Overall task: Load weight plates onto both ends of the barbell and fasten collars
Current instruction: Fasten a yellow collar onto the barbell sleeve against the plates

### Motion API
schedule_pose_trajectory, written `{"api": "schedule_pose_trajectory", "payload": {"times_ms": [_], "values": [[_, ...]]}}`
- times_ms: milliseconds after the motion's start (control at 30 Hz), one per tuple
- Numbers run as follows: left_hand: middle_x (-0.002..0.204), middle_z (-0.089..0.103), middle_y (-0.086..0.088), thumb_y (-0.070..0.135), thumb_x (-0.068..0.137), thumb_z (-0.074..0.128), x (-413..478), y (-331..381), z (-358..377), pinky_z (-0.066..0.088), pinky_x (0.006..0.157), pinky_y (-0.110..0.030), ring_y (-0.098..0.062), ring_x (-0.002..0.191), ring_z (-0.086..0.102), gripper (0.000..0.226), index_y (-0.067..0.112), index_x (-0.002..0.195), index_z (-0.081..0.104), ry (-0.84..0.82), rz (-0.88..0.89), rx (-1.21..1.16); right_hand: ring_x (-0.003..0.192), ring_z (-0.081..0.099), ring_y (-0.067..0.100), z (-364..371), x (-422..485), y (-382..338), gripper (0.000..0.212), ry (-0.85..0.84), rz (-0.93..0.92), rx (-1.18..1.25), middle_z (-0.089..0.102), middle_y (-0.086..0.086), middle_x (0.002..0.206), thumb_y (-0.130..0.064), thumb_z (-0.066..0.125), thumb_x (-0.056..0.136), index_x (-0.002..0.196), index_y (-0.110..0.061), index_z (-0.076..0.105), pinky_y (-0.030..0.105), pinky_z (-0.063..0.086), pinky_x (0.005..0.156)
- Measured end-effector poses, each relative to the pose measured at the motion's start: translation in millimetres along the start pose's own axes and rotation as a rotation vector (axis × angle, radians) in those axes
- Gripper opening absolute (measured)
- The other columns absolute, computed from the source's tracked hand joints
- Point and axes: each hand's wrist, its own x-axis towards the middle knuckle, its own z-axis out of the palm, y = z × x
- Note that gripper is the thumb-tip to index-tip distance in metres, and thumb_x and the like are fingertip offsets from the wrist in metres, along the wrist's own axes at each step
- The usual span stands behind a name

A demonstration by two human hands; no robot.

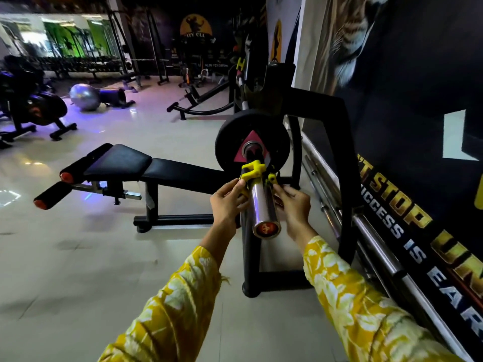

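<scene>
The chrome barbell sleeve points toward me, its red end cap nearest. One black weight plate with a pink triangle mark sits far up the sleeve against the rack. A yellow collar is around the sleeve, a short way out from the plate. My left hand pinches the collar's left side. On the other side, my right hand holds the collar's yellow lever part. Whether the collar's clamp is closed I cannot tell.
The bar rests on a black bench-press rack, with its black padded bench to the left. Spare chrome bars lie along the right wall's base. An exercise ball and other machines stand far left on the tiled floor.
</scene>
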Motion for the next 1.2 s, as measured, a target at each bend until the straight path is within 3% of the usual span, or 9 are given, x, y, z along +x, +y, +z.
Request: {"api": "schedule_pose_trajectory", "payload": {"times_ms": [200,333,467,567,700,900,1000,1100,1200], "values": [[0.093,0.064,-0.012,0.022,0.090,0.061,63.9,7.6,22.3,0.050,0.046,-0.017,-0.010,0.057,0.063,0.033,0.006,0.119,0.060,0.052,-0.007,0.051,0.079,0.064,0.018,22.4,60.7,-11.9,0.035,0.017,0.154,0.006,0.065,0.008,0.088,-0.045,0.055,0.088,0.084,-0.011,0.064,0.023,0.050,0.056],[0.093,0.066,-0.013,0.020,0.088,0.063,102.9,8.9,37.3,0.049,0.044,-0.018,-0.018,0.064,0.062,0.034,0.005,0.118,0.062,0.138,0.014,0.076,0.087,0.061,0.017,33.6,101.1,-18.7,0.060,-0.103,0.256,-0.050,0.061,0.003,0.100,-0.063,0.048,0.082,0.113,-0.012,0.057,0.025,0.048,0.057],[0.081,0.070,-0.005,0.038,0.085,0.064,118.8,8.4,40.7,0.052,0.046,-0.021,-0.016,0.069,0.067,0.029,0.012,0.098,0.068,0.140,0.034,0.071,0.097,0.063,0.028,41.7,127.7,-21.2,0.097,-0.094,0.315,-0.100,0.062,0.012,0.115,-0.080,0.061,0.054,0.122,-0.010,0.054,0.039,0.056,0.078],[0.082,0.070,-0.004,0.049,0.081,0.065,127.3,16.2,48.2,0.057,0.061,-0.031,-0.019,0.077,0.069,0.034,0.015,0.085,0.062,0.129,0.023,0.158,0.108,0.058,0.032,46.1,137.3,-19.1,0.092,-0.089,0.323,-0.059,0.056,0.013,0.124,-0.068,0.066,0.064,0.131,-0.008,0.045,0.040,0.053,0.083],[0.076,0.069,-0.008,0.035,0.082,0.068,138.5,21.8,57.2,0.055,0.072,-0.037,-0.028,0.080,0.067,0.023,0.013,0.075,0.062,0.096,-0.056,0.228,0.103,0.060,0.030,46.7,143.2,-18.6,0.078,-0.091,0.344,-0.064,0.061,0.013,0.118,-0.061,0.069,0.067,0.124,-0.010,0.053,0.040,0.052,0.083],[0.108,0.067,-0.021,0.048,0.071,0.070,140.0,6.7,53.6,0.054,0.083,-0.040,-0.033,0.096,0.065,0.053,0.008,0.106,0.067,0.031,-0.205,0.034,0.072,0.067,0.022,37.7,149.3,-19.2,0.047,-0.034,0.404,-0.016,0.070,0.010,0.081,-0.051,0.063,0.076,0.091,-0.006,0.063,0.031,0.053,0.062],[0.117,0.063,-0.022,0.052,0.049,0.077,141.8,5.0,49.3,0.054,0.082,-0.039,-0.033,0.098,0.064,0.082,0.006,0.115,0.064,-0.009,-0.271,-0.036,0.055,0.065,0.017,24.5,145.7,-8.7,0.034,-0.107,0.512,0.081,0.067,0.004,0.060,-0.037,0.049,0.091,0.078,-0.007,0.058,0.033,0.049,0.068],[0.116,0.064,-0.021,0.053,0.044,0.079,146.0,6.2,41.0,0.055,0.077,-0.037,-0.030,0.091,0.065,0.090,0.007,0.119,0.061,-0.042,-0.304,-0.002,0.074,0.062,0.022,27.1,134.8,-0.9,0.061,-0.179,0.551,0.143,0.065,0.011,0.084,-0.059,0.042,0.088,0.106,-0.004,0.059,0.036,0.048,0.067],[0.113,0.065,-0.021,0.051,0.039,0.081,148.6,6.9,39.7,0.054,0.086,-0.042,-0.032,0.091,0.065,0.093,0.004,0.117,0.062,-0.038,-0.311,-0.019,0.076,0.060,0.025,36.4,137.3,-13.7,0.083,-0.158,0.561,0.159,0.062,0.013,0.085,-0.073,0.035,0.080,0.118,-0.001,0.054,0.035,0.048,0.062]]}}
